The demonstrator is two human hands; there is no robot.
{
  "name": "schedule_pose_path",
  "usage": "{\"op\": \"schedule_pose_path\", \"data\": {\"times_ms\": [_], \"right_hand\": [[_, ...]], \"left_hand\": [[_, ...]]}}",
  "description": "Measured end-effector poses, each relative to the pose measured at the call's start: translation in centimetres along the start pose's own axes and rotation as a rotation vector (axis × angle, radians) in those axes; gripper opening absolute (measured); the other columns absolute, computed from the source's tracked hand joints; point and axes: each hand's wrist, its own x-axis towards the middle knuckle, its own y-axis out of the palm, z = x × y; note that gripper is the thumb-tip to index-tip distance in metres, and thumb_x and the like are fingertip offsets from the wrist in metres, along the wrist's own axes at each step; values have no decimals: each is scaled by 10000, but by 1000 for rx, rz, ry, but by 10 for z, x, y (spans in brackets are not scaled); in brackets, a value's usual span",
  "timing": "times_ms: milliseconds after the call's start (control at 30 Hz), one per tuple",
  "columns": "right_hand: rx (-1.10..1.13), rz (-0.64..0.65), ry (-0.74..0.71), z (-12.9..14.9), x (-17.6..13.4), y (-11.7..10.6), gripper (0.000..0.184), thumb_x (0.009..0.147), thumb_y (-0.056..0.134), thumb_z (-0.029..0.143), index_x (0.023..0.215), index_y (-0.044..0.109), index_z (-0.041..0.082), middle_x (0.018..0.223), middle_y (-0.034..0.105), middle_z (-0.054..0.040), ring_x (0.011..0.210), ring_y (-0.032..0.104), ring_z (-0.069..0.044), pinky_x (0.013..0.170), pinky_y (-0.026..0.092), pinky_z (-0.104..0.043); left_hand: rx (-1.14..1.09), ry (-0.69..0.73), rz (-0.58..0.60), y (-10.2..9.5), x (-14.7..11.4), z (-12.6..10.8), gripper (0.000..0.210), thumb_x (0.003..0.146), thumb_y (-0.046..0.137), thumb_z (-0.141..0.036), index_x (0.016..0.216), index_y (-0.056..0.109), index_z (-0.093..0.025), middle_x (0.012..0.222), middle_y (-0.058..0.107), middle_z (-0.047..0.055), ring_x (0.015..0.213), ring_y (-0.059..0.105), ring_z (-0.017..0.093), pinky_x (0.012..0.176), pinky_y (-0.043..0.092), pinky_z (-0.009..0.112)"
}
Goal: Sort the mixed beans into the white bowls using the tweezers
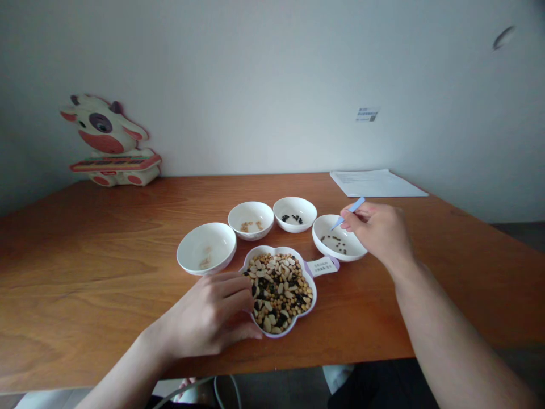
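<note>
My right hand (378, 233) is closed on a pair of light blue tweezers (352, 208), tips pointing down into the rightmost white bowl (318, 236). Several small dark greenish beans (334, 244) lie in that bowl. My left hand (221, 312) grips the left rim of a flower-shaped white and lilac dish (313, 301), its fingers at the edge and the thumb below. Mixed peanuts, yellow beans and dark beans (279, 289) fill the dish. A labelled handle (323, 266) sticks out to its right, close to the rightmost bowl.
Behind the dish stand three more white bowls: one with pale pieces (187, 250), one with yellowish beans (233, 220), one with black beans (313, 211). A cow-shaped toy keyboard (113, 142) stands back left. Papers (378, 183) lie back right, against the wall (238, 85).
</note>
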Motion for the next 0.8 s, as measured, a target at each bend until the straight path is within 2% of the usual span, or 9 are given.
{"op": "schedule_pose_path", "data": {"times_ms": [100,200,300,433,567,800], "right_hand": [[-147,19,-39,2,0,4,227,815,620,238,623,706,154,582,719,-65,559,692,-224,509,424,-275],[-151,-9,-70,6,-2,9,224,813,629,263,641,717,150,629,736,-84,566,685,-225,526,422,-284],[27,-8,-54,13,-7,13,209,842,625,295,755,743,145,690,753,-83,601,700,-219,556,473,-283],[423,29,-68,29,-18,19,208,874,642,338,851,739,156,765,762,-64,644,717,-195,603,548,-277],[541,64,-158,46,-29,22,166,877,667,310,886,749,166,794,761,-57,653,706,-174,598,559,-267],[763,346,-291,64,-34,25,147,886,657,221,786,732,144,804,745,-57,673,683,-135,566,528,-217]], "left_hand": [[-10,0,-7,0,1,0,215,957,646,-279,805,548,-163,797,582,30,699,519,178,598,352,298],[-16,-1,-4,0,1,0,215,962,639,-276,806,548,-158,802,580,34,702,517,180,601,353,302],[-8,-1,3,1,0,0,220,964,639,-288,811,553,-156,798,580,34,701,517,181,603,349,306],[2,3,0,1,-1,1,219,966,635,-289,808,562,-156,784,577,30,693,516,180,596,342,304],[2,3,1,1,0,1,228,972,627,-304,812,566,-153,790,580,34,689,514,180,593,344,304],[-2,12,-14,0,1,0,237,991,591,-304,809,562,-155,779,580,37,690,516,182,595,352,305]]}}
